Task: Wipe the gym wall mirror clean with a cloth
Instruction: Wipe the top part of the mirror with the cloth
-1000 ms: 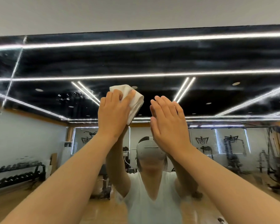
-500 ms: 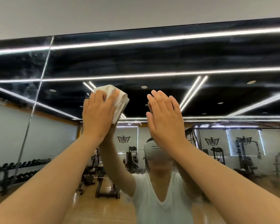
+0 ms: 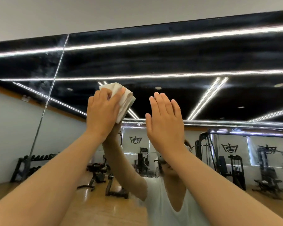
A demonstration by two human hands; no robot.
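The wall mirror (image 3: 178,62) fills most of the head view and reflects the gym's dark ceiling with light strips. My left hand (image 3: 103,115) presses a folded white cloth (image 3: 124,98) against the glass, with the fingers curled over the cloth's edge. My right hand (image 3: 165,121) lies flat on the mirror just to the right of the cloth, fingers straight and together, holding nothing. Both arms reach up from below. Streaky haze shows on the upper glass.
A vertical seam (image 3: 55,74) between mirror panels runs left of my left hand. The white wall (image 3: 104,12) lies above the mirror's top edge. Reflected in the glass are a dumbbell rack (image 3: 31,167), weight machines (image 3: 232,160) and a person in a white top.
The view has shifted, so the panel seam now sits further right. My left hand's fingers have curled more over the cloth. My right hand stays flat beside it.
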